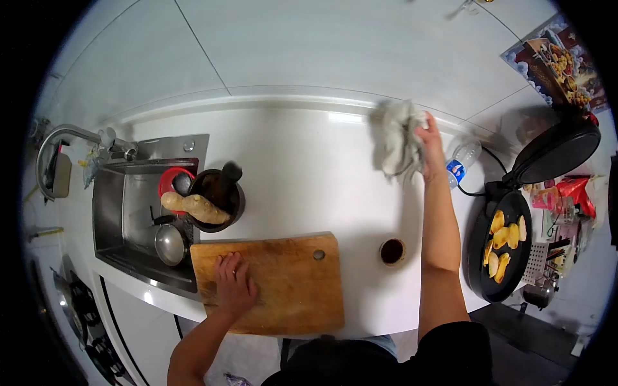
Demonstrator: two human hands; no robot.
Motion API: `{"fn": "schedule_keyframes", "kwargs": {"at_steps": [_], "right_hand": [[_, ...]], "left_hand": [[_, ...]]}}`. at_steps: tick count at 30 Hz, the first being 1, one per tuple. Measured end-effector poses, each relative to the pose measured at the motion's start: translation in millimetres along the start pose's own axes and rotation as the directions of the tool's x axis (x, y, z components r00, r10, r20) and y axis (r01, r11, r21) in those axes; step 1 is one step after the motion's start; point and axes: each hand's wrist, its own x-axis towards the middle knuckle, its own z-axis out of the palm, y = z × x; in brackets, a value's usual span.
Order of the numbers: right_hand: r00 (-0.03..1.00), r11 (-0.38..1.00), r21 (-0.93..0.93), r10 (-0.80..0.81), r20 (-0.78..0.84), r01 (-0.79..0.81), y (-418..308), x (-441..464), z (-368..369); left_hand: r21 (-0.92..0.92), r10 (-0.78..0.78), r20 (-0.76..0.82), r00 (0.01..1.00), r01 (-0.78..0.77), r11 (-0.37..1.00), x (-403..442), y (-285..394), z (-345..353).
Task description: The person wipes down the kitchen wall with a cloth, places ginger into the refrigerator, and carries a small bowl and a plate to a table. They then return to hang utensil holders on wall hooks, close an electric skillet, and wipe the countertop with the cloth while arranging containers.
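Note:
My left hand (235, 283) lies flat with its fingers stretched out on a wooden cutting board (296, 283), which sits at the counter's front edge beside the sink. At the back right of the counter, my right hand (432, 145) grips a pale grey cloth (402, 141); the cloth is slightly blurred and hangs in folds. Just right of that hand lies a clear plastic bottle (462, 164) with a blue label. A small cup of dark liquid (392, 251) stands on the counter between the board and my right forearm.
A dark mortar (222, 222) with a pestle (228, 174) and a knobbly ginger root (196, 207) on it stands by the sink (109, 225). The sink holds a red bowl (168, 180) and a metal ladle (170, 244). At right, an open electric griddle (479, 276) holds several yellow slices (513, 236).

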Motion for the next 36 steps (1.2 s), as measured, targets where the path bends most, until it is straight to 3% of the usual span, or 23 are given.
{"fn": "schedule_keyframes", "kwargs": {"at_steps": [2, 3, 4, 5, 8, 9, 12, 13, 16, 19, 23, 26, 27, 28, 29, 30, 31, 34, 36], "right_hand": [[0.973, 0.999, 0.005, -0.034, -0.229, 0.037, 0.2, 15.7, -25.0], [0.848, 0.902, -0.397, -0.338, -0.408, 0.169, 10.0, 24.5, -32.5], [0.636, 0.645, -0.747, -0.646, -0.422, 0.16, 23.4, 31.5, -39.3], [0.392, 0.294, -0.956, -0.881, -0.265, 0.014, 34.7, 36.0, -45.0], [0.73, 0.379, -0.925, -0.639, -0.243, 0.023, 63.9, 33.2, -25.3], [0.698, 0.232, -0.97, -0.707, -0.112, 0.08, 72.2, 32.6, -22.9], [0.708, 0.037, -0.97, -0.677, -0.2, -0.239, 71.1, 35.0, -17.6], [0.668, 0.112, -0.984, -0.723, -0.178, -0.14, 79.3, 44.1, -29.3], [0.426, 0.429, -0.9, -0.832, -0.356, 0.085, 72.0, 47.5, -7.6], [0.37, 0.238, -0.971, -0.902, -0.224, -0.009, 85.1, 74.0, -13.2], [0.394, 0.068, -0.998, -0.917, -0.067, -0.01, 86.3, 66.7, 17.0], [0.569, 0.031, -0.99, -0.82, 0.054, 0.139, 84.7, 43.3, 67.7], [0.521, 0.035, -0.954, -0.843, 0.132, 0.299, 96.9, 38.8, 95.6], [0.642, 0.205, -0.877, -0.753, 0.143, 0.436, 93.6, 13.7, 147.3], [0.631, 0.131, -0.842, -0.724, 0.279, 0.523, 112.6, 18.8, 175.4], [0.506, -0.017, -0.743, -0.721, 0.473, 0.67, 129.0, 25.3, 210.1], [0.519, -0.023, -0.707, -0.662, 0.54, 0.706, 138.1, 21.2, 252.9], [0.617, 0.146, -0.663, -0.55, 0.563, 0.734, 142.6, 21.4, 346.6], [0.652, 0.338, -0.563, -0.28, 0.705, 0.754, 120.8, 17.8, 366.4]], "left_hand": [[-0.007, 0.002, 0.002, 1.0, -0.002, 1.0, 0.3, -0.9, 0.2], [-0.006, 0.002, -0.005, 1.0, -0.002, 1.0, 0.4, -0.8, 0.7], [-0.006, 0.003, -0.009, 1.0, -0.003, 1.0, -0.2, -0.7, 0.9], [-0.004, 0.004, -0.015, 1.0, -0.004, 1.0, -0.5, -0.8, 1.6], [0.021, 0.015, -0.045, 0.999, -0.014, 1.0, -1.1, -5.1, 6.8], [0.021, 0.015, -0.046, 0.999, -0.014, 1.0, -2.1, -5.9, 7.1], [0.006, 0.014, -0.05, 0.999, -0.014, 1.0, -1.3, -5.3, 4.7], [-0.005, 0.01, -0.052, 0.999, -0.011, 1.0, -0.4, -4.8, 1.9], [-0.005, 0.006, -0.053, 0.999, -0.006, 1.0, -2.1, -9.3, 7.1], [-0.022, -0.013, -0.048, 0.999, 0.012, 1.0, -7.1, -10.5, 7.9], [-0.015, -0.017, -0.053, 0.998, 0.016, 1.0, -6.0, -9.6, 4.7], [-0.023, -0.016, -0.032, 0.999, 0.016, 1.0, -6.0, -9.8, -2.8], [-0.029, -0.026, -0.019, 0.999, 0.025, 0.999, -7.3, -9.7, -3.0], [-0.033, -0.029, -0.009, 1.0, 0.028, 0.999, -6.7, -10.5, -1.6], [-0.037, -0.026, 0.001, 1.0, 0.026, 0.999, -6.3, -11.2, 0.1], [-0.031, -0.025, -0.013, 1.0, 0.025, 0.999, -7.4, -11.8, 3.6], [-0.024, -0.021, -0.029, 0.999, 0.021, 0.999, -8.7, -12.6, 8.2], [-0.024, -0.023, -0.049, 0.999, 0.022, 0.999, -6.8, -14.6, 5.3], [-0.045, -0.042, -0.038, 0.998, 0.041, 0.998, -7.1, -9.4, -1.2]]}}
